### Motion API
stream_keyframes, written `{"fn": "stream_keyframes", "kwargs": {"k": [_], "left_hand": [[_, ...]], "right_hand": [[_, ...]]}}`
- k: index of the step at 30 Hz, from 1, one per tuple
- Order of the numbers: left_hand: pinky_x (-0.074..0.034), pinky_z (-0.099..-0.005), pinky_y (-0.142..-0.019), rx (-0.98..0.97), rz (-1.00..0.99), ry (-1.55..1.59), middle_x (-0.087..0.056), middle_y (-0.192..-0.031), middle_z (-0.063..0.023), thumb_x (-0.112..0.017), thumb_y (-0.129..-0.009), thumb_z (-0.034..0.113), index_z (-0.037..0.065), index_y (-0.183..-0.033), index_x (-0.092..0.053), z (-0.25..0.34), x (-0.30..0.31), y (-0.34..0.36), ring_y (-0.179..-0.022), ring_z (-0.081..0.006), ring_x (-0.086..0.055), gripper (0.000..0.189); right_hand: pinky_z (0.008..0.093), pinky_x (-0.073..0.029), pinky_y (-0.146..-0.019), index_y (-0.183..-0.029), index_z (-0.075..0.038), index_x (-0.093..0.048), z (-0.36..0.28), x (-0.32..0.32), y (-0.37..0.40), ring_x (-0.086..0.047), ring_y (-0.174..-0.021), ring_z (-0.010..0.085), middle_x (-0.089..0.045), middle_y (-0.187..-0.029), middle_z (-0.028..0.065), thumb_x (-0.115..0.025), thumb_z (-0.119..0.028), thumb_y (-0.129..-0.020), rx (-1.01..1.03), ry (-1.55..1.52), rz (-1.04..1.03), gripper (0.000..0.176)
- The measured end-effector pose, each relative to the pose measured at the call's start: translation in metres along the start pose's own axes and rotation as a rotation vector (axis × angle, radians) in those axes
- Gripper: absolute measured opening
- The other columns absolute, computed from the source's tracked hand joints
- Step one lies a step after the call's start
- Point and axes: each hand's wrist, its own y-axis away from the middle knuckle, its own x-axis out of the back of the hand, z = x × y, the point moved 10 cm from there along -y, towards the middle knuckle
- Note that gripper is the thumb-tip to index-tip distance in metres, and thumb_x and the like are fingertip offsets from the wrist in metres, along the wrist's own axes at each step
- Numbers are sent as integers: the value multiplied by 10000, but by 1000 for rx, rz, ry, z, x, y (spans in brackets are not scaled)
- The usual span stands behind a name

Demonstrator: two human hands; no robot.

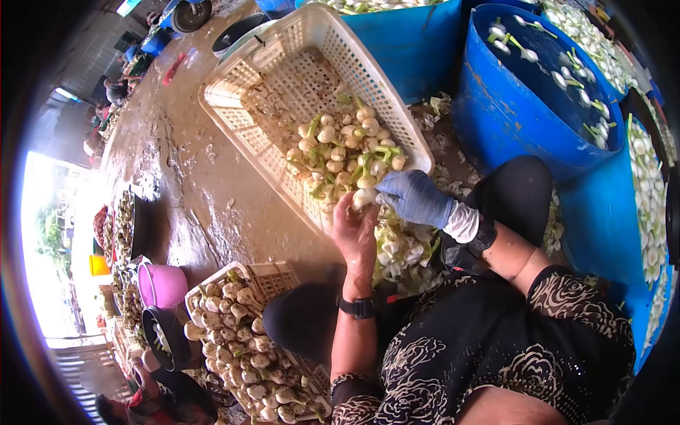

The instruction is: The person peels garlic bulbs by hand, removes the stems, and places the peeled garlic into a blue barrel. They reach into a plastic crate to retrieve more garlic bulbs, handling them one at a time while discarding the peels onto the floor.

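A whitish garlic bulb (365, 197) sits between my two hands over the near end of a cream plastic crate (386, 74). My bare left hand (355, 230), with a dark watch on its wrist, grips the bulb from the left with thumb and fingers. My right hand (419, 198), in a blue-grey glove, has its fingers pinched together against the bulb's right side. Its fingertips are partly hidden. Just beyond my hands, a heap of garlic bulbs (338, 145) with short green stems lies in the crate. Pale peelings (405, 248) are piled below my hands.
A second crate (273, 278) heaped with unpeeled bulbs (244, 340) stands by my left knee. Blue tubs (489, 106) to the right hold water and peeled bulbs. A pink bucket (163, 285) and a black bucket (164, 340) stand at left on the wet floor (205, 191). Other people sit beyond.
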Motion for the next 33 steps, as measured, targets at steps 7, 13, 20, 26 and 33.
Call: {"fn": "stream_keyframes", "kwargs": {"k": [7, 13, 20, 26, 33], "left_hand": [[-523, -242, -607, 89, -34, -132, -633, -954, -105, -677, -772, 11, -26, -1178, -523, -9, 4, 1, -779, -143, -625, 435], [-519, -248, -599, 243, -21, 136, -633, -967, -136, -667, -768, 18, -87, -1179, -489, -14, -1, 1, -765, -168, -626, 460], [-504, -230, -588, 126, -9, -182, -632, -917, -97, -693, -751, 32, -46, -1158, -535, -18, 0, 2, -710, -121, -607, 443], [-508, -243, -586, 226, -34, -2, -617, -919, -116, -686, -750, 29, -71, -1152, -525, -18, -2, 3, -726, -145, -606, 445], [-522, -285, -652, 272, -58, 307, -615, -1043, -110, -643, -795, 62, -5, -1210, -510, -12, -7, 1, -833, -186, -627, 440]], "right_hand": [[418, -465, -594, -708, -16, -611, 19, -18, -2, -587, -624, 335, -596, -644, 141, -581, -182, -784, -58, 40, -137, 185], [317, -496, -645, -823, 22, -653, 46, -17, 7, -638, -668, 246, -635, -690, 132, -674, -98, -771, -333, -541, -52, 132], [390, -480, -624, -739, -37, -583, 12, -6, 7, -594, -685, 334, -589, -698, 132, -563, -42, -758, -99, 18, 1, 28], [349, -482, -621, -769, -7, -584, 58, -21, 13, -590, -618, 232, -579, -655, 110, -566, -31, -771, -296, -280, 8, 30], [260, -456, -519, -755, 7, -596, 107, -20, 36, -511, -518, 78, -555, -598, 19, -629, -169, -867, -629, -693, 101, 211]]}}
